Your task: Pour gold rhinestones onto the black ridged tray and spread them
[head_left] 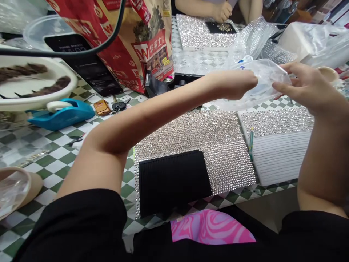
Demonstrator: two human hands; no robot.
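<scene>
My left hand [242, 84] reaches across the table, closed in a fist at one side of a clear plastic bag [261, 78]. Pinching the bag's right edge are the thumb and fingers of my right hand [307, 84]. What the bag contains is hard to make out. Below my left forearm lies a sheet of sparkling rhinestones [229, 156], with a black ridged tray [174, 182] on its lower left part. To its right is a white ridged pad [280, 156] whose upper part bears rhinestones. A thin teal pen-like tool [251, 142] rests at the pad's left edge.
A blue tape dispenser [61, 112], keys [120, 105], a phone [87, 69] and a white bowl [68, 78] stand left. Behind my forearm is a red printed paper bag [147, 43]. Across the table, a person's hand [223, 12] works over another rhinestone sheet [191, 32].
</scene>
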